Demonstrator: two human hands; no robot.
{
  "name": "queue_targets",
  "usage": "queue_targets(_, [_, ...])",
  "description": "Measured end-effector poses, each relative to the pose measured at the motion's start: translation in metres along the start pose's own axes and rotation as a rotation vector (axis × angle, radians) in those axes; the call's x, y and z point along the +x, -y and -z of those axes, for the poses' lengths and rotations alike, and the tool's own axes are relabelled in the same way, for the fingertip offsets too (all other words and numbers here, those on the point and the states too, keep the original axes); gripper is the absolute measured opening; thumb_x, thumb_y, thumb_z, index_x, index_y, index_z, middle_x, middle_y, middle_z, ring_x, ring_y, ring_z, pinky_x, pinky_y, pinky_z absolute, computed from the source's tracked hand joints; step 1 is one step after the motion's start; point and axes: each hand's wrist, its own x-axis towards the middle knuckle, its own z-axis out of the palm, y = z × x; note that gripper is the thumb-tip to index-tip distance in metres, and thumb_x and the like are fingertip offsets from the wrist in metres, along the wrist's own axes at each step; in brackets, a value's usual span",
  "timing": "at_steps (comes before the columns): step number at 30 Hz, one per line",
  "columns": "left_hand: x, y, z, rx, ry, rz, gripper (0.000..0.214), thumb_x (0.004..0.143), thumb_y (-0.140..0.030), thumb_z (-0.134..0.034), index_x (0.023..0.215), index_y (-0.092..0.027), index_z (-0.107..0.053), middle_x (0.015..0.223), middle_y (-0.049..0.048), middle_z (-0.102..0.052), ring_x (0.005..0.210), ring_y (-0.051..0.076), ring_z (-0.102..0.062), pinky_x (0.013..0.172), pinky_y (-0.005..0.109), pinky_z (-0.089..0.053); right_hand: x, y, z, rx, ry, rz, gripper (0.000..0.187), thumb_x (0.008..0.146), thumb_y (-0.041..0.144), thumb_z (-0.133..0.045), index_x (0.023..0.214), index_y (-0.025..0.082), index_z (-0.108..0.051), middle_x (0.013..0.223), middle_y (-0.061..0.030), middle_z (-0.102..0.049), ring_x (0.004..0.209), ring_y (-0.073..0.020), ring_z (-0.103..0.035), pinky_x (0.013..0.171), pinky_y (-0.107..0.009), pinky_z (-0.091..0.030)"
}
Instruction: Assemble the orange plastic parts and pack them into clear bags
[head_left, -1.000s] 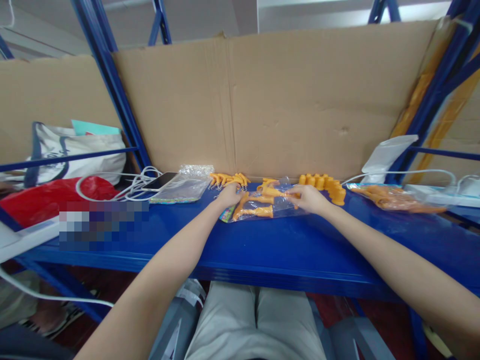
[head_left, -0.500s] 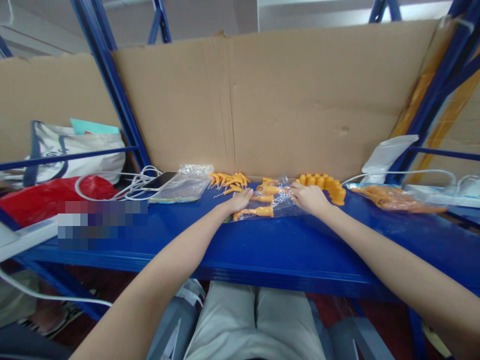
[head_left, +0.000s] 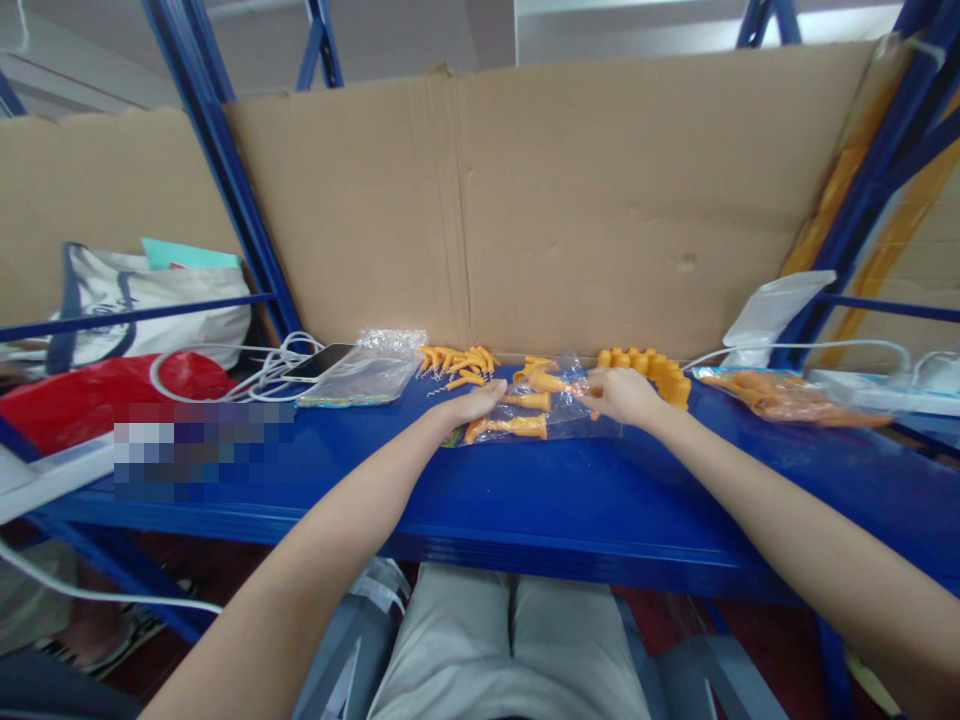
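Observation:
A clear plastic bag (head_left: 570, 428) with several orange plastic corkscrew parts (head_left: 531, 427) in or under it lies on the blue shelf. My left hand (head_left: 480, 402) is closed on the bag's left edge, near a bit of green. At the bag's right end, my right hand (head_left: 621, 396) has its fingers pinched together on the film; a small orange piece shows below them. Behind my left hand lie several orange corkscrews (head_left: 469, 380) with metal spirals. Several orange cylindrical pieces (head_left: 667, 380) stand in rows behind my right hand.
A stack of clear bags (head_left: 360, 380) and a dark phone (head_left: 322, 362) lie at left beside coiled white cables (head_left: 289, 355). A filled bag of orange parts (head_left: 787, 395) rests at right. Cardboard (head_left: 585, 200) walls the back of the blue shelf (head_left: 525, 500).
My right hand has shifted slightly right and toward me. The bag's right end and a small orange piece now show below its fingers. My left hand stays nearly in place.

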Motion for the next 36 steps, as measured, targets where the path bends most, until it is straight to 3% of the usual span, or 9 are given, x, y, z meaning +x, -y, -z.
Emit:
queue_targets(5, [-0.001,0.004,0.004,-0.138,0.092,0.015,0.057,0.095,-0.05,-0.021,0.14,-0.022,-0.044,0.135,0.0077,-0.056,0.127,0.02,-0.049,0.099,0.032,-0.041,-0.001,-0.009,0.003,0.291,0.148,0.05,0.025,0.085,0.027,-0.051,0.09,0.023,-0.075,0.068,-0.0004,-0.072,0.066,-0.0163,-0.065,0.059,-0.024,-0.043])
queue_targets(12, [0.001,0.012,0.005,-0.436,0.194,0.006,0.066,0.094,-0.054,-0.021,0.148,-0.018,-0.029,0.153,0.0037,-0.028,0.141,0.021,-0.027,0.113,0.032,-0.027,-0.004,0.004,0.009,-0.171,0.131,-0.024,0.03,0.091,0.028,-0.047,0.106,0.022,-0.072,0.103,-0.0085,-0.07,0.09,-0.0245,-0.066,0.068,-0.028,-0.044])
queue_targets(18, [0.001,0.01,0.005,-0.518,0.191,0.051,0.065,0.094,-0.05,-0.022,0.15,-0.016,-0.022,0.156,0.0031,-0.015,0.143,0.021,-0.022,0.115,0.033,-0.023,-0.004,0.012,0.008,-0.219,0.183,-0.015,0.031,0.092,0.024,-0.044,0.109,0.021,-0.07,0.107,-0.0107,-0.068,0.091,-0.025,-0.066,0.068,-0.028,-0.044])
queue_targets(24, [0.002,0.008,0.003,-0.5,0.141,0.042,0.063,0.096,-0.048,-0.021,0.149,-0.014,-0.025,0.155,0.0041,-0.019,0.143,0.02,-0.019,0.117,0.033,-0.018,-0.002,0.0,-0.002,0.028,0.1,-0.004,0.029,0.088,0.028,-0.053,0.11,0.025,-0.072,0.105,-0.0075,-0.071,0.097,-0.0259,-0.065,0.075,-0.031,-0.048])
queue_targets(31, [0.005,0.012,0.0,-0.546,0.156,0.018,0.06,0.096,-0.047,-0.022,0.149,-0.019,-0.027,0.154,0.0027,-0.021,0.142,0.021,-0.022,0.116,0.036,-0.022,0.005,-0.01,-0.02,0.454,-0.026,0.011,0.027,0.077,0.015,-0.062,0.1,0.02,-0.075,0.102,-0.0096,-0.072,0.096,-0.0246,-0.066,0.084,-0.036,-0.052])
queue_targets(34, [0.007,0.014,-0.002,-0.564,0.154,0.016,0.059,0.097,-0.047,-0.024,0.147,-0.018,-0.03,0.154,0.0033,-0.024,0.142,0.02,-0.023,0.116,0.034,-0.021,0.008,-0.009,-0.029,0.638,-0.105,0.035,0.028,0.073,0.011,-0.063,0.097,0.019,-0.073,0.106,-0.01,-0.07,0.095,-0.0236,-0.066,0.082,-0.037,-0.054])
queue_targets(36, [0.009,0.015,-0.003,-0.59,0.142,0.022,0.057,0.097,-0.045,-0.024,0.147,-0.018,-0.032,0.154,0.0034,-0.024,0.142,0.02,-0.023,0.117,0.034,-0.021,0.008,-0.006,-0.034,0.77,-0.151,-0.024,0.027,0.07,0.011,-0.066,0.096,0.019,-0.071,0.109,-0.0095,-0.067,0.088,-0.0211,-0.066,0.077,-0.036,-0.056])
